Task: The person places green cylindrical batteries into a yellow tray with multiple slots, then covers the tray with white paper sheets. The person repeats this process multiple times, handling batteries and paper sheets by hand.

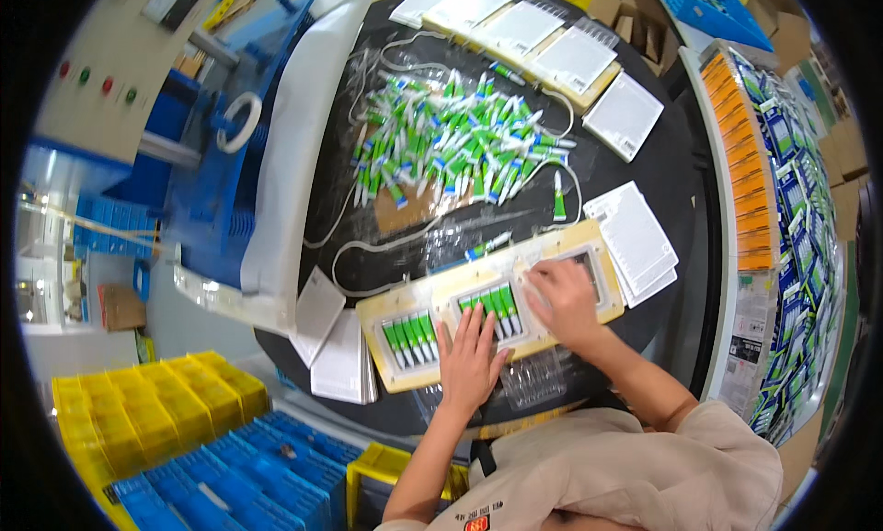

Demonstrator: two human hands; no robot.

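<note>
A long cream-coloured tray [446,292] with three rectangular wells lies across the near side of the black table. Rows of small green tubes with white tips [409,338] fill the left well and show in the middle one. The right well [589,272] looks dark, partly behind my hand. My left hand [471,358] rests with fingers stretched over the middle well's near left part, touching the tubes or its rim. Between the middle and right wells is my right hand [563,296], its fingers curled downward; whatever they hold is hidden.
A big heap of green-and-white tubes [451,140] covers the table's middle. White card stacks lie right [635,237] and left [340,356]; another cream tray with white cards [524,34] stands behind. Clear plastic blisters [535,384] lie near me. Yellow [156,402] and blue crates [239,476] stand lower left.
</note>
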